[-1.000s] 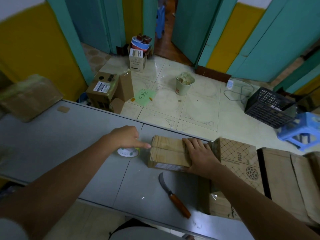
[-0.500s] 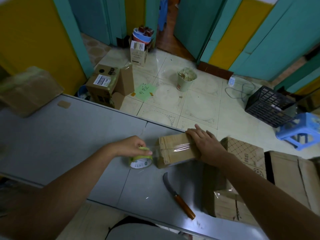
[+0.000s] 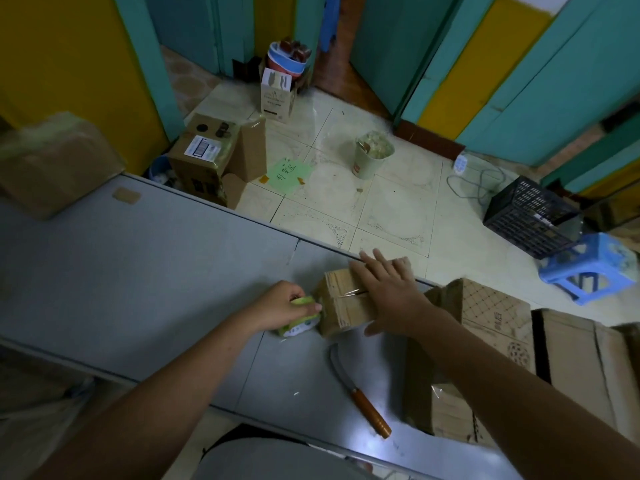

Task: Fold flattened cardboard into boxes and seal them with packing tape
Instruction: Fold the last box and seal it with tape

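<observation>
**Tape is across the box top and the roll is down its side**

The left hand (image 3: 284,303) has its fingers (image 3: 306,307) curled round the tape roll (image 3: 298,325), held against the wall of the box (image 3: 341,315) just beside them. A second ago the roll lay flat on the table (image 3: 138,271). The right hand (image 3: 391,299) lies on the box top, fingers straight and slightly spread, pressing the clear strip (image 3: 349,293). The seam looks covered, so cutting is likely next. The knife (image 3: 360,393) lies behind both hands, toward the person.
</observation>
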Available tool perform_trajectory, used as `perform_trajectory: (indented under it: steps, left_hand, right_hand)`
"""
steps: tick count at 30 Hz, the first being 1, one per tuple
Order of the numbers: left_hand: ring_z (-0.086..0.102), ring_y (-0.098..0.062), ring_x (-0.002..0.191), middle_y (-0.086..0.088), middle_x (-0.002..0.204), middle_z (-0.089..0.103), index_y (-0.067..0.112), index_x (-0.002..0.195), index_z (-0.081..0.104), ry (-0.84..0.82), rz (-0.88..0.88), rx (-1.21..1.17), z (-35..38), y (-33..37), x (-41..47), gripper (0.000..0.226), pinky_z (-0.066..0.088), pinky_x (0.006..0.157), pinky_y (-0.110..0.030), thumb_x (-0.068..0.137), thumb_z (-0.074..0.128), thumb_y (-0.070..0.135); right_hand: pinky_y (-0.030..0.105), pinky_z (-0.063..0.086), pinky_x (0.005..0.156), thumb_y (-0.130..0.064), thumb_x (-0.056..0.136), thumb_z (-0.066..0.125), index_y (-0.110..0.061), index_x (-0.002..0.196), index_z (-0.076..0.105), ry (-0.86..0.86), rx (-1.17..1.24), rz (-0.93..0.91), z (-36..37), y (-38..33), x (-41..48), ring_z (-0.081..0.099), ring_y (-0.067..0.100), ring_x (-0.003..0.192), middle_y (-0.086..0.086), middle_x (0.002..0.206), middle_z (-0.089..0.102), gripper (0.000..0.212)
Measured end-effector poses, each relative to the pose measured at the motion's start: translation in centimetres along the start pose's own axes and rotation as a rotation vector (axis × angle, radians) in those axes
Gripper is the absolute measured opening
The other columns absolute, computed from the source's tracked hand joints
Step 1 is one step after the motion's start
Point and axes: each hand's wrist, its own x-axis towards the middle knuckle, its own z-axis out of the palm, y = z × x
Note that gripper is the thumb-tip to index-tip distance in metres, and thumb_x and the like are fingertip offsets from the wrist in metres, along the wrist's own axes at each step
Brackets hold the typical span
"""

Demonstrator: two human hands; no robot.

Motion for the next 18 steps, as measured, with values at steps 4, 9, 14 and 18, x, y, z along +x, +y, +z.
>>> perform_trajectory:
  steps: [4,9,14,18]
  left_hand:
    - [0.076,-0.018,0.077,-0.002,0.081,0.076,0.018,0.087,0.069,-0.010,-0.009,-0.025,0.2,0.0,-0.3,0.043,0.055,0.062,-0.030,0.086,0.081,0.059]
    - [0.070,-0.017,0.099,0.006,0.110,0.064,0.043,0.136,0.042,0.034,-0.007,-0.137,2.4,0.4,-0.9,0.069,0.054,0.073,-0.030,0.083,0.079,0.065]
    - [0.074,-0.005,0.101,0.010,0.128,0.072,0.045,0.150,0.046,0.035,0.103,-0.187,4.5,1.0,-0.1,0.056,0.058,0.084,-0.024,0.100,0.070,0.042]
    - [0.068,0.008,0.101,0.027,0.115,0.071,0.045,0.145,0.055,0.060,0.107,-0.222,4.6,1.0,0.3,0.051,0.052,0.082,-0.014,0.099,0.072,0.033]
  right_hand:
    - [0.047,0.019,0.123,-0.053,0.064,0.088,-0.031,0.160,0.023,0.087,-0.085,-0.068,-0.8,0.9,0.4,0.029,0.024,0.150,-0.001,0.159,0.036,0.118]
    - [0.046,0.014,0.127,-0.043,0.068,0.091,-0.025,0.161,0.025,0.029,-0.093,-0.155,-1.8,3.0,1.0,0.011,0.029,0.160,0.001,0.167,0.028,0.116]
    - [0.051,0.004,0.130,-0.045,0.064,0.096,-0.028,0.166,0.002,-0.036,-0.119,-0.108,-2.1,2.3,0.9,-0.008,0.031,0.161,0.007,0.175,-0.005,0.140]
    - [0.047,0.000,0.128,-0.044,0.065,0.096,-0.036,0.166,-0.005,0.071,0.190,-0.034,-1.1,-0.6,-2.8,-0.021,0.026,0.159,0.002,0.174,-0.019,0.144]
